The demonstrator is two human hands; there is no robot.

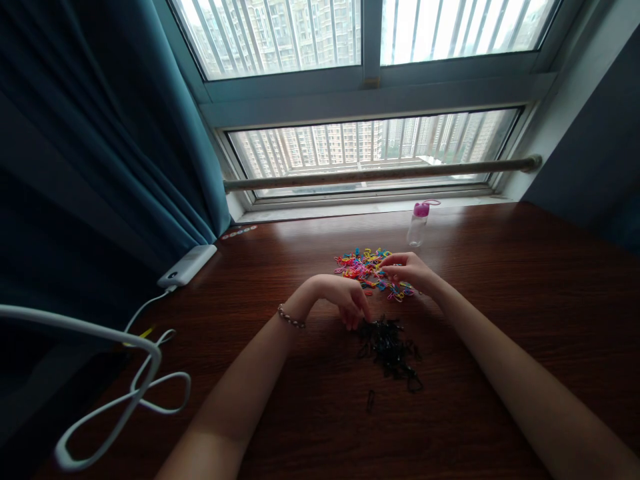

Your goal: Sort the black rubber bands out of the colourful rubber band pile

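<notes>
A pile of small coloured rubber bands (357, 267) lies on the table, in pink, yellow, blue, red and other colours. My right hand (411, 272) reaches into its right side, thumb and fingers drawn together in a pinch; what is between them is too small to make out. Closer to me sits a heap of small black rubber bands (390, 347). My left hand (345, 298), with a bracelet (291, 317) at the wrist, bends down at its far left edge. Its fingers are curled together, fingertips at the black bands, and anything they hold is hidden.
One loose black band (371, 401) lies apart, nearer me. A clear bottle with a pink lid (418, 224) stands behind the coloured pile. At the left are a white power bank (187, 265), a looping white cable (150, 353) and a blue curtain (165, 133). Beyond the wooden table (525, 287) is a window.
</notes>
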